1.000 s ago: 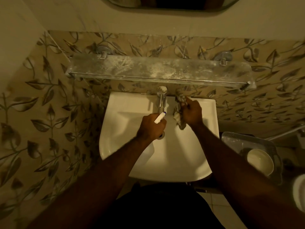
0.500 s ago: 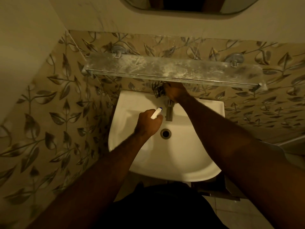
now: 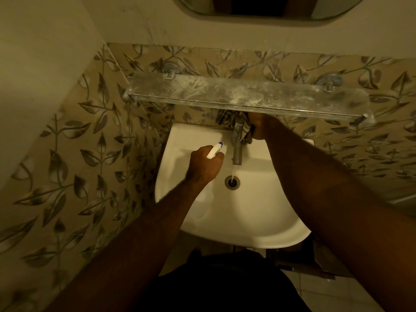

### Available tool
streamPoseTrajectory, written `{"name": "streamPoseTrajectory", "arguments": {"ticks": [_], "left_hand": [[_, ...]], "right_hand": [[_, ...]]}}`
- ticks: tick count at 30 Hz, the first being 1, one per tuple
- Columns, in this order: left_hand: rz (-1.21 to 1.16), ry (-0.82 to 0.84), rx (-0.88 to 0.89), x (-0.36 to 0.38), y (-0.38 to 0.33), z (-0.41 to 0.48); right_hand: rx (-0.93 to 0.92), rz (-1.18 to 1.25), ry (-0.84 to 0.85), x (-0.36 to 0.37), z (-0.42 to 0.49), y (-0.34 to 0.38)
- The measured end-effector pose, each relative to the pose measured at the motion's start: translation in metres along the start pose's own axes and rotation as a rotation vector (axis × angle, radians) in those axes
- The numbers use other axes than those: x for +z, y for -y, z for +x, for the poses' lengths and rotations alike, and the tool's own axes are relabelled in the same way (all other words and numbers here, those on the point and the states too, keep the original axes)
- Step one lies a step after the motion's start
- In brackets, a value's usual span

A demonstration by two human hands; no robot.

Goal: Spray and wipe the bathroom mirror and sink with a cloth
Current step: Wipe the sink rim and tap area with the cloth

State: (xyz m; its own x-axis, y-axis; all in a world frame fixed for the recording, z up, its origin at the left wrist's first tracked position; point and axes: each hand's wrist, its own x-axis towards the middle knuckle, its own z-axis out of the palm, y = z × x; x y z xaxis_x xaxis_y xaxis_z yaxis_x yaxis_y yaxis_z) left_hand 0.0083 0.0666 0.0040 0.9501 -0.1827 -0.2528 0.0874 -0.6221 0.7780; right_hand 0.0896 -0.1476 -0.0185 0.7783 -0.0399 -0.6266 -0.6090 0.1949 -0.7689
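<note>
Cloth (image 3: 231,123): dark, patterned, bunched at the back of the sink (image 3: 258,221), wrapped around the base of the tap (image 3: 237,145). Partly tucked under the front edge of the shelf (image 3: 225,91).

Right hand (image 3: 258,127): just right of the tap base, closed on the cloth, pressing it against the tap. Knuckles partly hidden by the shelf edge.

Left hand (image 3: 206,164): over the basin, just left of the tap spout, fist closed around a spray bottle (image 3: 215,150). White nozzle with a blue tip pokes up out of the fist, aimed toward the back-left of the basin. Bottle body dimly visible below the wrist.

Tap: metal, spout reaching forward over the basin; thin stream of water falls from it to the drain (image 3: 232,181) directly in front.

Sink: white, wall-mounted, rounded front.

Shelf: above the tap, glass on metal brackets, top surface heavily smeared with whitish residue.

Mirror (image 3: 265,7): above the shelf, only the lower rim in view.

Wall tiles (image 3: 94,140): leaf pattern, left and right of the sink.
</note>
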Motion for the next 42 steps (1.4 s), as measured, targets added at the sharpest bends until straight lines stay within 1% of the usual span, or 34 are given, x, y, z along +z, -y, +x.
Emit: {"name": "streamPoseTrajectory", "arguments": {"ticks": [1,3,5,7,8,10,11,12,14,17,23,27,31,33,36,37,39,41,42], "left_hand": [[-0.007,-0.002,-0.007,0.000,0.000,0.000],[-0.019,-0.009,-0.019,0.000,-0.002,0.000],[-0.020,-0.028,-0.024,-0.001,-0.002,0.000],[-0.019,-0.036,-0.037,-0.001,-0.001,0.001],[-0.017,-0.038,-0.040,-0.001,0.000,0.002],[-0.002,-0.042,-0.038,0.000,0.002,0.003],[0.004,-0.045,-0.037,0.001,0.003,0.003],[0.009,-0.044,-0.039,0.002,0.004,0.003],[0.017,-0.032,-0.044,0.004,0.004,0.003],[0.017,-0.024,-0.039,0.007,0.003,0.002],[0.025,-0.008,-0.004,0.009,-0.005,0.001],[0.030,0.002,0.015,0.009,-0.009,0.001],[0.026,0.017,0.036,0.006,-0.010,-0.002],[0.025,0.019,0.049,0.003,-0.009,-0.003],[0.012,0.027,0.047,-0.005,-0.008,-0.006],[-0.002,0.034,0.042,-0.009,-0.008,-0.009],[-0.013,0.052,0.056,-0.016,-0.009,-0.013],[-0.018,0.054,0.081,-0.020,-0.009,-0.014],[-0.020,0.058,0.095,-0.022,-0.009,-0.016]], "right_hand": [[0.009,0.056,0.051,-0.002,-0.001,-0.001],[-0.035,0.080,0.063,-0.006,0.001,-0.004],[-0.178,0.013,0.001,-0.011,0.005,-0.010],[-0.309,-0.184,-0.069,-0.013,0.004,-0.018],[-0.389,-0.337,-0.151,-0.014,0.003,-0.023],[-0.640,-0.623,-0.334,-0.013,0.004,-0.037],[-0.780,-0.737,-0.365,-0.011,0.005,-0.046],[-0.858,-0.825,-0.379,-0.007,0.003,-0.055],[-0.861,-0.801,-0.383,0.001,-0.003,-0.068],[-0.869,-0.745,-0.393,0.007,-0.014,-0.069],[-0.821,-0.884,-0.331,-0.002,-0.034,-0.079],[-0.822,-0.891,-0.367,0.003,-0.055,-0.093],[-0.845,-0.926,-0.355,0.009,-0.074,-0.105],[-0.793,-0.843,-0.394,0.014,-0.081,-0.106],[-0.678,-0.589,-0.512,0.025,-0.091,-0.106],[-0.647,-0.457,-0.530,0.028,-0.093,-0.109],[-0.564,-0.047,-0.497,0.035,-0.100,-0.113],[-0.459,0.382,-0.394,0.038,-0.106,-0.112],[-0.413,0.545,-0.331,0.041,-0.112,-0.111]]}}
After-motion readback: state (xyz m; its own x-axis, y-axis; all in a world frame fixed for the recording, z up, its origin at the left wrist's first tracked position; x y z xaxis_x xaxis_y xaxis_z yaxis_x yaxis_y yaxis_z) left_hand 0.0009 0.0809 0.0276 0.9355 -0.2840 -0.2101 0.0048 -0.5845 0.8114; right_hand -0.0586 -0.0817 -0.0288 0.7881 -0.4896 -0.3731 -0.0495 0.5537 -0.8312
